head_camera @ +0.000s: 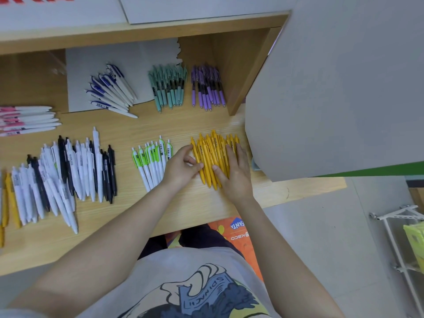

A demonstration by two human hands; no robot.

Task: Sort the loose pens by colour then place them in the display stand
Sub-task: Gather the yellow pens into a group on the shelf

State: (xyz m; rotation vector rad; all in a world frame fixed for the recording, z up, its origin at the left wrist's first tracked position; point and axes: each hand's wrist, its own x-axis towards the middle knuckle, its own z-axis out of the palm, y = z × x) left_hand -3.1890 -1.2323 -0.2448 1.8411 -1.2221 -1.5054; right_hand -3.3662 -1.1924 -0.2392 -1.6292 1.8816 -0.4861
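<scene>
Yellow plastic click pens [212, 157]: bunched side by side on the pale wooden counter [160, 125], near its right end, tips toward the body.
Left hand [181, 166]: fingers curled against the bunch's left edge, squaring it.
Right hand [234, 171]: flat on top, fingers straight, pressing, gripping nothing.
Sorted so far: teal pens [168, 88], purple pens [207, 88], white pens with blue clips [112, 92], white pens with pink clips [27, 120], white pens with green clips [152, 161], each in its own group.
Left to sort: mixed heap of white, black and yellow pens [64, 173] at the left.
Display stand: not identifiable; none placed yet, apparently.
</scene>
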